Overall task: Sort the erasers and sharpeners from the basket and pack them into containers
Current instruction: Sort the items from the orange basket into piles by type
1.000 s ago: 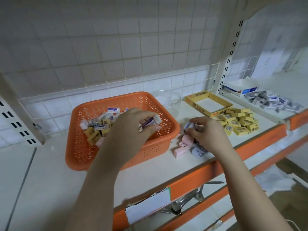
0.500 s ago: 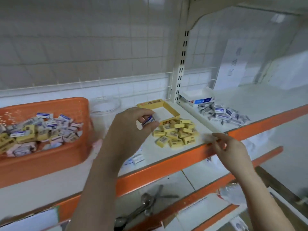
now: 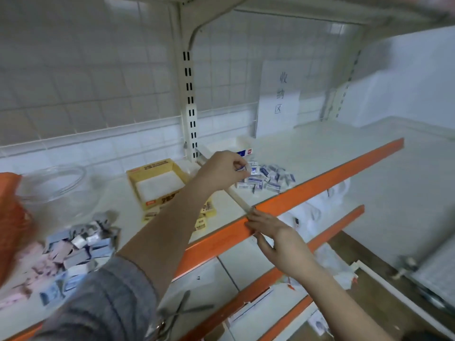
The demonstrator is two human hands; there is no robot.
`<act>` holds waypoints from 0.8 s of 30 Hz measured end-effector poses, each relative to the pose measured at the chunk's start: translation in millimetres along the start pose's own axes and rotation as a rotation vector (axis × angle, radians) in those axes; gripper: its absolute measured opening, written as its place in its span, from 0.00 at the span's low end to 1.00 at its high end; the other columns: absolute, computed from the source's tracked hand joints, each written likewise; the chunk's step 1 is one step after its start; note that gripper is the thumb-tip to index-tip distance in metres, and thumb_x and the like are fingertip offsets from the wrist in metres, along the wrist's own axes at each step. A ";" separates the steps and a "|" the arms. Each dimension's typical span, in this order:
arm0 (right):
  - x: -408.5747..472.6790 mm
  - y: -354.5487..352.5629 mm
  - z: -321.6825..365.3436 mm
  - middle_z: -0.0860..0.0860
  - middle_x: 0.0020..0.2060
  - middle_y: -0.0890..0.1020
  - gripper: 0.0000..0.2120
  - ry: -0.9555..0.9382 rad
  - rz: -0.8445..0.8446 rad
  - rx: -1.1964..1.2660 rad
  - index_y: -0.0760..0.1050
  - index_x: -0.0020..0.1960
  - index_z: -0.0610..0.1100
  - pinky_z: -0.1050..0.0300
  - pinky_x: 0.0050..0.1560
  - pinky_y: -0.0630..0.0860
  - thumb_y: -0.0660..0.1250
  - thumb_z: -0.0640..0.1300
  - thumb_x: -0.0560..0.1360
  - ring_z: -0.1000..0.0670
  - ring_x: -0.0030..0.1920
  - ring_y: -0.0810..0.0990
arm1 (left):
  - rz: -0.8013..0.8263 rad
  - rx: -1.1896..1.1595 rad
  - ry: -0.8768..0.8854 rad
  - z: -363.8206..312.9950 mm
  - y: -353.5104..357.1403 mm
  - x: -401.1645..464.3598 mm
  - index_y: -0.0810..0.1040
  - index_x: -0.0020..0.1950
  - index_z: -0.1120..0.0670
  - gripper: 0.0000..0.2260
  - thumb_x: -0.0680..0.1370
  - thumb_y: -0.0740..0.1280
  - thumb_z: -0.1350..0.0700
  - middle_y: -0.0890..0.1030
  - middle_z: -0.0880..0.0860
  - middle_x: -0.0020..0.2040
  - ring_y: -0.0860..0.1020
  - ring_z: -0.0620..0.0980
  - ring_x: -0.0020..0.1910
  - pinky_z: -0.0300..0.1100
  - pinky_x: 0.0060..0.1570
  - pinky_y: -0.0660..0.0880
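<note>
My left hand (image 3: 222, 168) reaches across the shelf and pinches a small white-and-blue eraser (image 3: 242, 167) just above the left side of a pile of like erasers (image 3: 267, 178). My right hand (image 3: 273, 232) rests with its fingers on the orange front edge of the shelf (image 3: 320, 178). The orange basket (image 3: 11, 217) shows only partly at the far left. A heap of pink, grey and blue pieces (image 3: 69, 252) lies beside it. A yellow cardboard box (image 3: 157, 183) stands open behind yellow pieces (image 3: 203, 217), partly hidden by my left forearm.
A clear plastic tub (image 3: 56, 183) stands behind the heap. A white-and-blue box (image 3: 236, 146) sits at the back by the upright post (image 3: 189, 107). A paper sign (image 3: 279, 99) leans on the wall. Lower shelves hold scissors (image 3: 182, 313) and plastic bags.
The view has swung right. My left hand carried the eraser from the basket, past the yellow box, to the white-and-blue pile. My right hand left the pink pieces and came to the shelf's front edge.
</note>
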State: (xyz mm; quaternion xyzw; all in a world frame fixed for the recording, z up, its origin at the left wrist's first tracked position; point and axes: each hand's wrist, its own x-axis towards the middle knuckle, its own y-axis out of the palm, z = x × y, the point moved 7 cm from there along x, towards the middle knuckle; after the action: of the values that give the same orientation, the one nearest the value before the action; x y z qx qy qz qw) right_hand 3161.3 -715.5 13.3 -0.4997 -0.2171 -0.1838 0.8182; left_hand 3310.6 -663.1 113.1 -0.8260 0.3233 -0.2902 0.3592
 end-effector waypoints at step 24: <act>13.3 -28.3 -23.3 0.56 0.58 0.78 0.19 0.300 -0.127 0.110 0.79 0.60 0.44 0.79 0.61 0.59 0.59 0.33 0.73 0.65 0.59 0.70 | -0.176 -0.069 -0.110 14.8 6.0 22.1 0.82 0.51 0.54 0.07 0.76 0.66 0.57 0.82 0.50 0.48 0.79 0.47 0.45 0.43 0.48 0.76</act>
State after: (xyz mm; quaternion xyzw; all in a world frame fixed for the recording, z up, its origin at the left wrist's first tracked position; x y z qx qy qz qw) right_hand 3161.9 -749.8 31.9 -0.4063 -0.1336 -0.2954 0.8543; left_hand 3332.9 -676.7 105.3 -0.8777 0.2392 -0.2635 0.3208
